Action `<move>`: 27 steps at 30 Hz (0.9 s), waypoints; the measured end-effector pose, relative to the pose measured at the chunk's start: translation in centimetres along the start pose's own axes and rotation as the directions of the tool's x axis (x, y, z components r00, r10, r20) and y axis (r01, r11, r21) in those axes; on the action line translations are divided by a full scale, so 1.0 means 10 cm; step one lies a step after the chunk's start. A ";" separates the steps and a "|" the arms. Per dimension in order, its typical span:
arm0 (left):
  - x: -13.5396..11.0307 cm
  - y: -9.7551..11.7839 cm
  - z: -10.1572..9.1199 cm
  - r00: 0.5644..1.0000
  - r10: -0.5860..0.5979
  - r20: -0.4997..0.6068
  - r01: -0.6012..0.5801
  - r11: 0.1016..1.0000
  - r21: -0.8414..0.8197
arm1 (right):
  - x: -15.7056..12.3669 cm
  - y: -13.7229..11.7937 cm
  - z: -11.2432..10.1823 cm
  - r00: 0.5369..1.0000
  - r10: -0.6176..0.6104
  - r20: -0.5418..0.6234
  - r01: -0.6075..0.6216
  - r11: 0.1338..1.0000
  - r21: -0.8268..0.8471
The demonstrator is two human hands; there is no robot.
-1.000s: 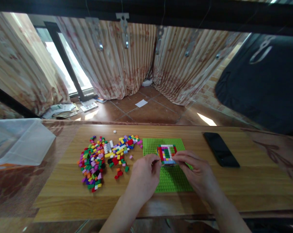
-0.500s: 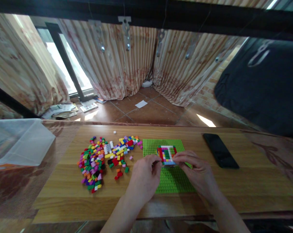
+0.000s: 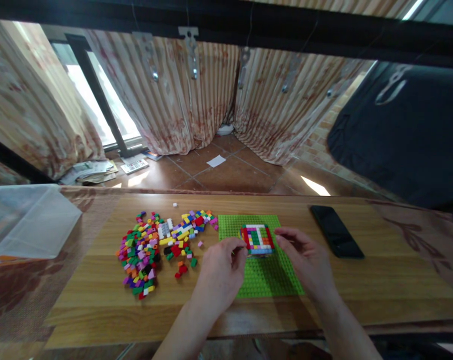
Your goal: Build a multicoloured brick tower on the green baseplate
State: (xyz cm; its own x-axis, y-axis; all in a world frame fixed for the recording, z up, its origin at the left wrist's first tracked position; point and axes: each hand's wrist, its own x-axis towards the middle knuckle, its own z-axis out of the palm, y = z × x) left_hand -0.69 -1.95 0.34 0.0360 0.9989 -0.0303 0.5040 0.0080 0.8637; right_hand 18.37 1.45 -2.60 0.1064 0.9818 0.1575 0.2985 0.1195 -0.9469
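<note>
A small block built of toy bricks, with red, white, green, pink and light blue on top, sits on a green studded baseplate. My left hand is curled at the block's left side, with its fingertips pinched against the near left corner. Their exact contact is partly hidden by the hand. To the right, my right hand is held just off the block, thumb and fingers apart, with nothing visible between them.
Loose colored bricks lie in a spread pile left of the baseplate. A black phone rests on the wooden table at the right. A translucent plastic bin stands at the left edge. Hooks hang from a dark bar overhead.
My right hand has come away from the block's right side, moving right, and its fingers have parted. My left hand stays at the block's left side. The view has shifted slightly.
</note>
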 end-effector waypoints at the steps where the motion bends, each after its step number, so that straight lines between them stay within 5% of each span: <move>1: 0.00 0.00 0.00 1.000 -0.001 -0.003 0.001 1.000 0.005 | 0.00 0.01 0.02 0.999 0.033 -0.008 -0.033 0.999 0.011; 11: 0.02 -0.02 -0.02 1.000 0.005 -0.025 -0.004 0.998 0.057 | -0.03 0.09 0.16 0.996 0.055 0.071 -0.051 0.997 -0.059; 18: 0.01 -0.02 -0.01 1.000 0.007 -0.029 -0.005 0.998 0.064 | -0.05 0.05 0.17 0.996 -0.055 0.074 0.069 0.977 -0.200; 24: 0.00 -0.01 -0.01 0.999 -0.002 -0.035 0.003 0.999 0.044 | -0.06 0.11 0.18 0.995 0.003 0.096 0.007 0.995 -0.104; 27: 0.00 0.00 -0.04 0.999 -0.013 -0.044 0.013 1.000 0.005 | -0.03 0.07 0.15 1.000 0.013 -0.026 -0.014 0.998 -0.054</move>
State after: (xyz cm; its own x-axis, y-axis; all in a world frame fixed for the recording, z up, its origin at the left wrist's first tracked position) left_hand -1.04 -1.97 0.53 -0.0085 0.9998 -0.0190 0.5089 0.0207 0.8606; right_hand 17.13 1.42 -3.77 0.1344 0.9791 0.1523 0.3482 0.0972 -0.9324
